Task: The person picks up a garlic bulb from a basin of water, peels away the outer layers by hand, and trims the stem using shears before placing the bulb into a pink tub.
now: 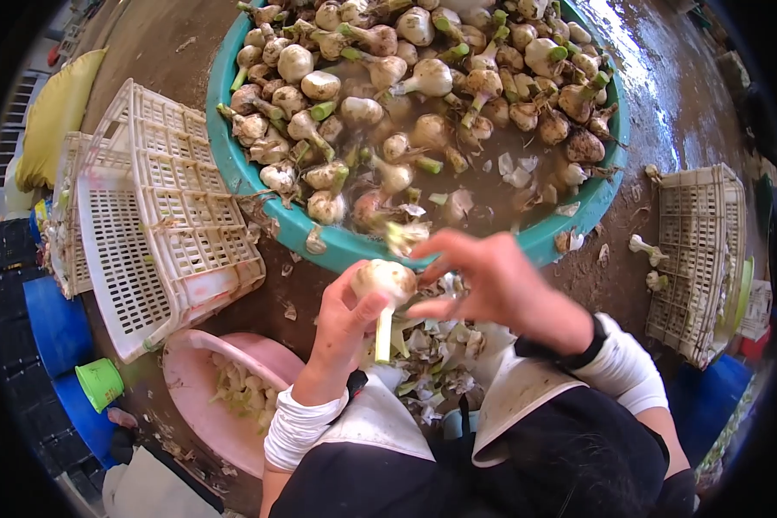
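My left hand (340, 312) grips a whitish garlic bulb (383, 280), its cut green stalk pointing down toward me. Just to the right, my right hand (501, 274) is held with thumb and fingers apart, partly smeared by motion, and I see nothing in it. A pale, blurred scrap of garlic skin (406, 237) shows beyond the bulb, close to the right fingertips; whether they touch is unclear. Past both hands stands a teal tub (233, 164) of murky water, heaped with soil-stained garlic bulbs (427, 78) on stalks. Loose peelings (440, 354) lie below my hands.
At left, white plastic crates (190, 203) stand tilted beside the tub. A pink basin (180, 367) with peeled garlic (243, 388) sits nearer me. More crates (699, 259) stand at right, with a few stray bulbs (647, 250) on the wet floor. Blue containers (56, 324) line the left.
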Tool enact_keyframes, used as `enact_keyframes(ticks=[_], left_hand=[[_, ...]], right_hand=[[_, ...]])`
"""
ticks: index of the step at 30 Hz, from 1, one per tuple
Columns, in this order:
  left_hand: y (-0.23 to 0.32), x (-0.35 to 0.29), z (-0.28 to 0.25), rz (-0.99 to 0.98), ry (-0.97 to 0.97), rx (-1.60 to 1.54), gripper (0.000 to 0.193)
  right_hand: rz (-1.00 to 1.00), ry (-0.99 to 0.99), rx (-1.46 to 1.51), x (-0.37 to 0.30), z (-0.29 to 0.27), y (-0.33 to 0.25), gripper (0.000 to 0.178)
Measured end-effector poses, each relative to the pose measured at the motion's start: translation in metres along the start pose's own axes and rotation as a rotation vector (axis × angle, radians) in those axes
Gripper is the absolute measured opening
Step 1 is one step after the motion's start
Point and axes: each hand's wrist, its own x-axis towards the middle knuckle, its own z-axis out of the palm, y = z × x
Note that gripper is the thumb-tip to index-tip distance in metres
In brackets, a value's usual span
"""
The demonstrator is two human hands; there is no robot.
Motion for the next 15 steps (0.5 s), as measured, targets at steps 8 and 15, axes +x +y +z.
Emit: enact_keyframes(ticks=[8,15], left_hand=[[0.003,-0.005,0.024,-0.008,0.076,-0.029,0.030],[0.003,0.001,0.011,-0.126,-0.090,0.166,0.044]], right_hand=[[-0.002,0.036,0.072,-0.005,0.017,-0.001,0.028],[-0.131,0.214,-0.209,0.004,0.009,0.022,0.017]])
